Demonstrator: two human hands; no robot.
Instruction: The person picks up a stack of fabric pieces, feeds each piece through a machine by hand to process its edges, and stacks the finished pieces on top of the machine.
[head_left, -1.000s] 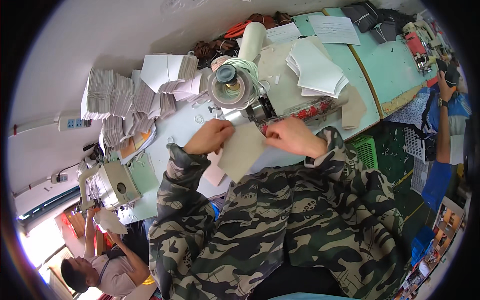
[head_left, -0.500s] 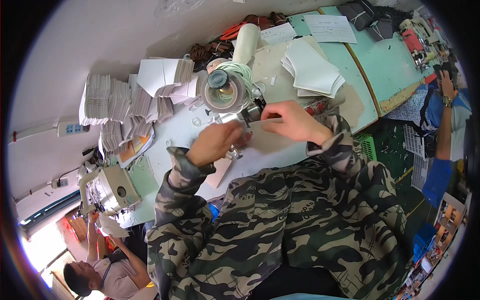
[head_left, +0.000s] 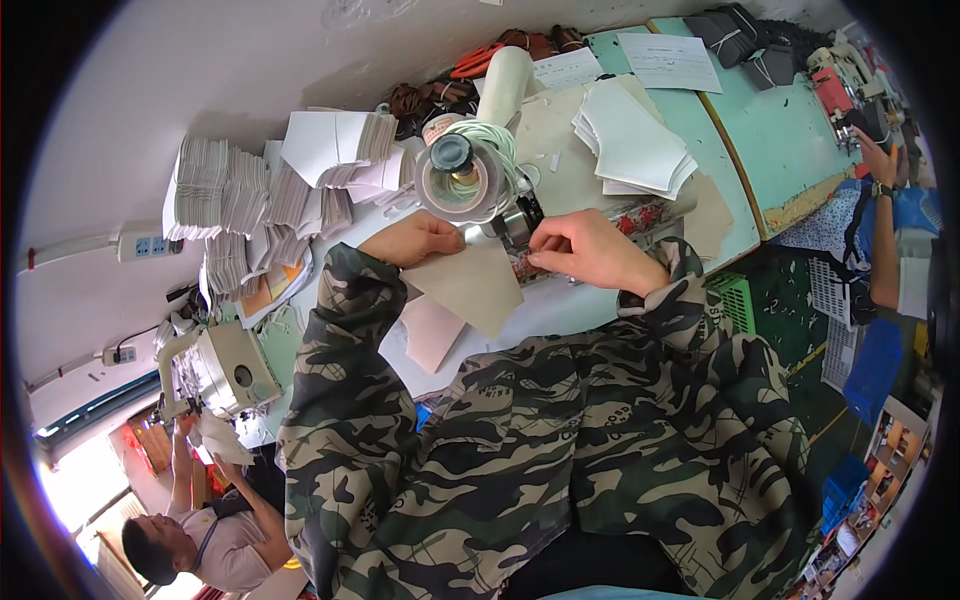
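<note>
My left hand (head_left: 418,238) pinches the upper edge of a beige sheet piece (head_left: 468,285), which hangs over the worktable just left of the machine head. Its thumb and fingers are closed. My right hand (head_left: 600,250) is at the right of the dark metal working end (head_left: 518,222) of the sewing machine (head_left: 506,85). Its thumb and forefinger are pressed together; whatever is between them, if anything, is hidden. A coil of pale green cord or tape (head_left: 487,150) sits around a round holder on the machine. A pinkish-beige piece (head_left: 430,338) lies partly under the held sheet.
Bundled stacks of white cut pieces (head_left: 225,190) line the table's left side. More white pieces (head_left: 635,140) lie right of the machine. Another machine (head_left: 235,380) with a co-worker stands at lower left. At far right are another person's arm (head_left: 883,230) and a green crate (head_left: 735,302).
The beige sheet was in front of the machine by my right hand; now it is at the left in my left hand. My left hand has moved up and left, my right slightly down.
</note>
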